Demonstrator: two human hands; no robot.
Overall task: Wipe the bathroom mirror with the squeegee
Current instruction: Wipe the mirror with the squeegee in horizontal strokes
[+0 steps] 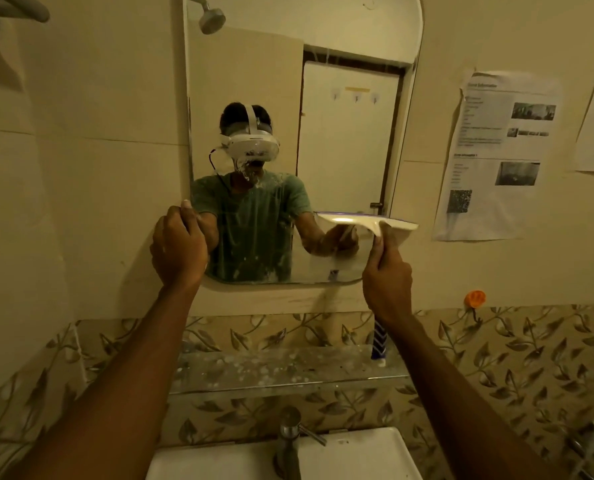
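The bathroom mirror point(340, 140) hangs on the tiled wall, tall with a rounded top, streaked with white foam near its middle and lower left. My right hand point(387, 277) grips the handle of a white squeegee point(368, 223), whose wide blade lies against the glass at the mirror's lower right, reaching past the right edge. My left hand point(177, 247) holds the mirror's left edge low down, fingers curled round it.
Below the mirror runs a glass shelf point(271, 375) spotted with foam, with a blue-and-white tube point(379, 341) standing on it. Lower still are a metal tap point(288, 441) and a white basin point(357, 455). Printed sheets point(496, 154) and an orange hook point(474, 298) are on the wall at right.
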